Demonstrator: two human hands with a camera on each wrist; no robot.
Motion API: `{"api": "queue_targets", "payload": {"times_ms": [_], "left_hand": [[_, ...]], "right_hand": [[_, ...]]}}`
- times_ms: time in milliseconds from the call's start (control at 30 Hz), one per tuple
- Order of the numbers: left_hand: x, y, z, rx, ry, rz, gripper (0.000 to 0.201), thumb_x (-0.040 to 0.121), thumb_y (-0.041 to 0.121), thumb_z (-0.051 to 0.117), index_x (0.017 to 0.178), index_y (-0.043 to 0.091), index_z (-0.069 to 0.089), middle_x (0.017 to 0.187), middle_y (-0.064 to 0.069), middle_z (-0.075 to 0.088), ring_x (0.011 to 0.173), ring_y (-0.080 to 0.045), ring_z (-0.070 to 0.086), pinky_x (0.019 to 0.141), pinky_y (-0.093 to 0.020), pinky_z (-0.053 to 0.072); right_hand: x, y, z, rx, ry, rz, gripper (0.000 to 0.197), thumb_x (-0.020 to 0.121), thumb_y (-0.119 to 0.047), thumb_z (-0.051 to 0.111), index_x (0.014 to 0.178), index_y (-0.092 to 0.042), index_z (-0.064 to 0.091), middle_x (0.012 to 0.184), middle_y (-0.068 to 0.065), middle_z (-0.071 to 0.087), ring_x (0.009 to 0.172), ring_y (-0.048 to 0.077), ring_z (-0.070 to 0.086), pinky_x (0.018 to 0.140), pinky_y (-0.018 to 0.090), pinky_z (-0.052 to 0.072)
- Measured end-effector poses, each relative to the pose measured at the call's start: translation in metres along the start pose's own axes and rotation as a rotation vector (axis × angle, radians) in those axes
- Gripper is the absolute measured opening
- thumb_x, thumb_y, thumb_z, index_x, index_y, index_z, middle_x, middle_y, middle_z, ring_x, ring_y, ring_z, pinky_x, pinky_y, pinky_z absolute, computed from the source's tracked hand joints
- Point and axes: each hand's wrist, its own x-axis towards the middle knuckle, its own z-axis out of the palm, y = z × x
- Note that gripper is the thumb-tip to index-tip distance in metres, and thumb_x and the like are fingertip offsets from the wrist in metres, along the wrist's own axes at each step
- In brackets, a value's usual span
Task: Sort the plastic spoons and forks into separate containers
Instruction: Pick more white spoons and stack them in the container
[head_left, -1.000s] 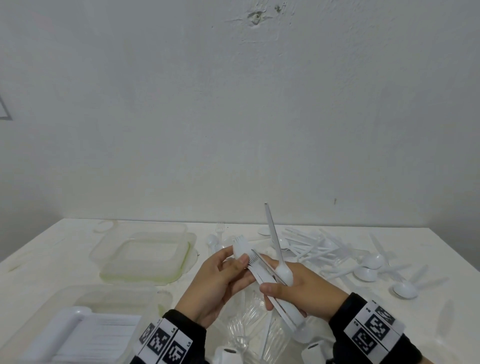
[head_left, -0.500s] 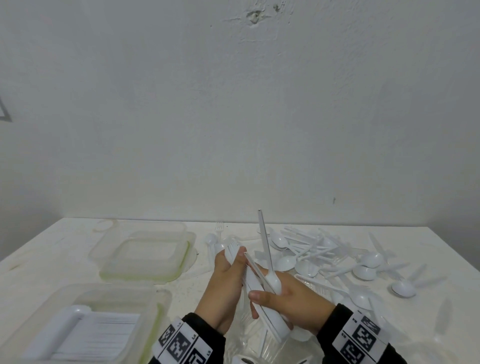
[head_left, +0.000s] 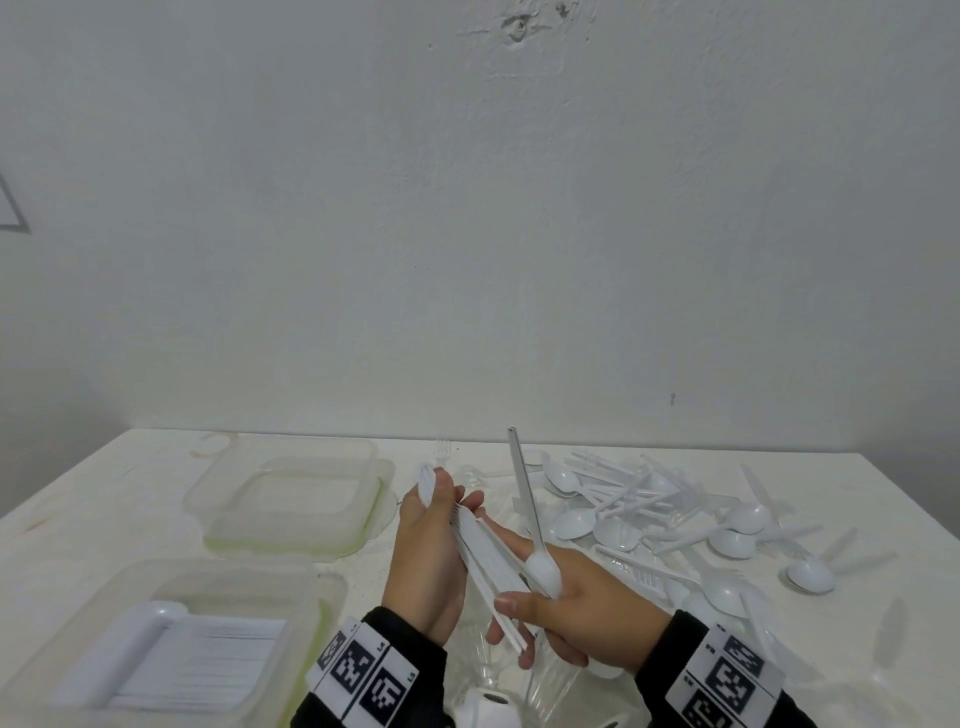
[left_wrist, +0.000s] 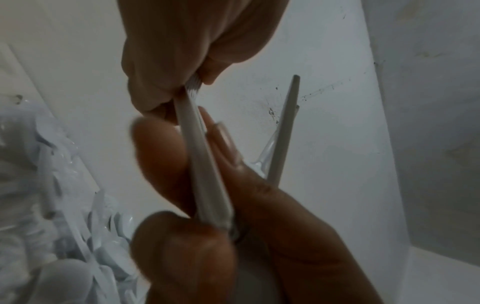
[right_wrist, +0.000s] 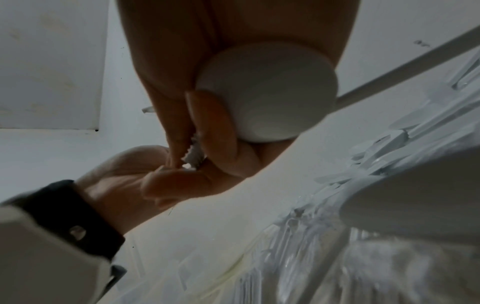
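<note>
Low centre of the head view, both hands clamp one stack of forks (head_left: 488, 551) — left hand (head_left: 428, 566) pinching the tine end, right hand (head_left: 582, 597) curled round the handles, a spoon (head_left: 535, 540) also wedged upright in it. Light, slick, bendy plastic — best gripped mid-handle. The count is hidden, and the pile (head_left: 649, 509) at right blurs together

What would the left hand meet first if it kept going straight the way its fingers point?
Probably the clear fork lying alone near the table's far edge, then the wall. The left hand points away from the body, gripping the stacked white forks. Depth is hard to judge, so it could pass above it.
</note>
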Motion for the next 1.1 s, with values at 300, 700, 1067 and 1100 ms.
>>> {"api": "queue_targets", "payload": {"times_ms": [300,700,1067,1100], "left_hand": [[0.012,0.012,-0.007,-0.145,0.020,0.086,0.023,0.101,0.029,0.046,0.113,0.009,0.045,0.090,-0.004,0.051,0.077,-0.016,0.057,0.073,-0.032,0.050],[0.006,0.011,0.000,-0.055,-0.046,0.047,0.031,0.099,0.031,0.051,0.118,0.006,0.048,0.083,-0.003,0.051,0.071,-0.015,0.054,0.080,-0.036,0.050],[0.002,0.011,0.001,-0.019,-0.174,0.126,0.044,0.081,0.035,0.064,0.107,0.001,0.055,0.080,-0.011,0.051,0.070,-0.017,0.056,0.060,-0.024,0.055],[0.002,0.011,0.000,-0.019,-0.188,0.127,0.038,0.083,0.032,0.063,0.105,0.002,0.055,0.075,-0.008,0.052,0.064,-0.013,0.056,0.059,-0.024,0.055]], "right_hand": [[0.004,-0.011,-0.017,0.006,0.212,0.097,0.027,0.093,-0.033,0.060,0.120,-0.035,0.058,0.060,-0.003,0.063,0.039,0.008,0.043,0.038,0.020,0.032],[0.026,-0.033,-0.023,0.047,0.316,0.256,0.034,0.088,-0.056,0.056,0.094,-0.024,0.045,0.073,-0.001,0.040,0.043,0.006,0.033,0.041,0.021,0.026],[0.031,-0.035,-0.015,-0.121,0.246,0.281,0.062,0.084,-0.066,0.052,0.120,-0.017,0.040,0.081,0.003,0.044,0.046,0.007,0.035,0.042,0.021,0.030],[0.032,-0.034,-0.016,-0.130,0.239,0.288,0.063,0.084,-0.067,0.052,0.121,-0.017,0.039,0.081,0.004,0.044,0.046,0.008,0.036,0.043,0.021,0.031]]}}
